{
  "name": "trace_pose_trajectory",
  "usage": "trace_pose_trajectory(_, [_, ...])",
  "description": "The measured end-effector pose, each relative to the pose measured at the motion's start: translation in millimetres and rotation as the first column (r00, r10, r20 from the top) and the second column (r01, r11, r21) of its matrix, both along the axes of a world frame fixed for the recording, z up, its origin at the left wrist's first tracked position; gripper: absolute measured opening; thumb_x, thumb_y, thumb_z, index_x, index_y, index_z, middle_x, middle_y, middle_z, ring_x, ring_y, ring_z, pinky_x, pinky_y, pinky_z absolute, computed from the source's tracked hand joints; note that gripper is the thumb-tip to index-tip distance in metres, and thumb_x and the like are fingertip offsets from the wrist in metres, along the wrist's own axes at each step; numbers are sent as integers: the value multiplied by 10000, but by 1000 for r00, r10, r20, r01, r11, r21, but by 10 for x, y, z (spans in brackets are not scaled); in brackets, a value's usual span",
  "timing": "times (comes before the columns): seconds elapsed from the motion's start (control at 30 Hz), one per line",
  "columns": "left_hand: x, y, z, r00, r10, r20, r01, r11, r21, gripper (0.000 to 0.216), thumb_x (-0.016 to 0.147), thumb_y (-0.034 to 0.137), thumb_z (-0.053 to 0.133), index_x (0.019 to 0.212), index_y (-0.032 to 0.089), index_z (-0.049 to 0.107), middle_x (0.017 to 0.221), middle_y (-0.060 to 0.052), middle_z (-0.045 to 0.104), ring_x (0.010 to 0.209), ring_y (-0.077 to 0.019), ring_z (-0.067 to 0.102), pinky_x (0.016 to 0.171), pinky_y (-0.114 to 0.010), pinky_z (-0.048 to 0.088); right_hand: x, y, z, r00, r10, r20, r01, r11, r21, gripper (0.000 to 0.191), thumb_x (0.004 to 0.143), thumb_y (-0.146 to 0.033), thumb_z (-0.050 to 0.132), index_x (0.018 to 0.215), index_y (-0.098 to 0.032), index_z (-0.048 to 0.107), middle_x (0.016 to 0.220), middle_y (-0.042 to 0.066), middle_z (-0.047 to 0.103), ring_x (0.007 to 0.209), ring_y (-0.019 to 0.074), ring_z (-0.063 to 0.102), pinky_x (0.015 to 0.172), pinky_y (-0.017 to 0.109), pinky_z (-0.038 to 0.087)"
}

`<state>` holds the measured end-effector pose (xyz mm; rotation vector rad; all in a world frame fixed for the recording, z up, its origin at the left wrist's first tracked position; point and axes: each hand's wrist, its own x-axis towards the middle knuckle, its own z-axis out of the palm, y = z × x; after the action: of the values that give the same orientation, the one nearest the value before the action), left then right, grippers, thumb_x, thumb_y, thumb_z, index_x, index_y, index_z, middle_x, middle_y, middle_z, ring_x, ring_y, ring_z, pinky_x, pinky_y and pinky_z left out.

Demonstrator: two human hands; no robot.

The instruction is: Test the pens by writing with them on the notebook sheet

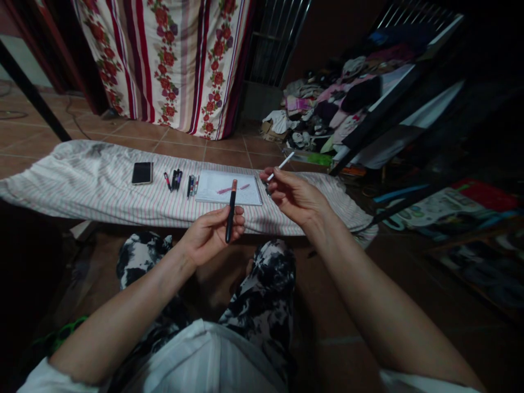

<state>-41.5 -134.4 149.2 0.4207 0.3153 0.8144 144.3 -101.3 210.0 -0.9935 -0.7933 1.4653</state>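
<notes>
My left hand (210,232) grips a dark pen barrel (231,210) with an orange top, held upright above my lap. My right hand (292,196) pinches a thin white pen refill (281,165) that points up and to the right. Both hands hover just in front of a striped cloth-covered board (94,183). On the board lies a spiral notebook (229,188) with a pink pen (232,189) on its page. Left of the notebook lie several pens (180,180) in a row, and further left a phone (142,172) lying flat.
A floral curtain (172,60) hangs behind the board. A heap of clothes (323,109) lies on the tiled floor at the back right beside a dark metal frame (393,103). Papers and books (442,207) lie at the right. My patterned trousers (262,295) show below.
</notes>
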Motion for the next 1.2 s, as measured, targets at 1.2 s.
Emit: trace_pose_trajectory(1.2, [-3,-146,-385,844,271,-463,-18,877,481,272,712,327,676,906,137,701,700,-35,637,719,-147,545,734,-267,388,-190,-373,-313,954,89,285,-110,992,56,213,669,-245,700,857,-147,685,791,36,690,558,38,516,513,149,410])
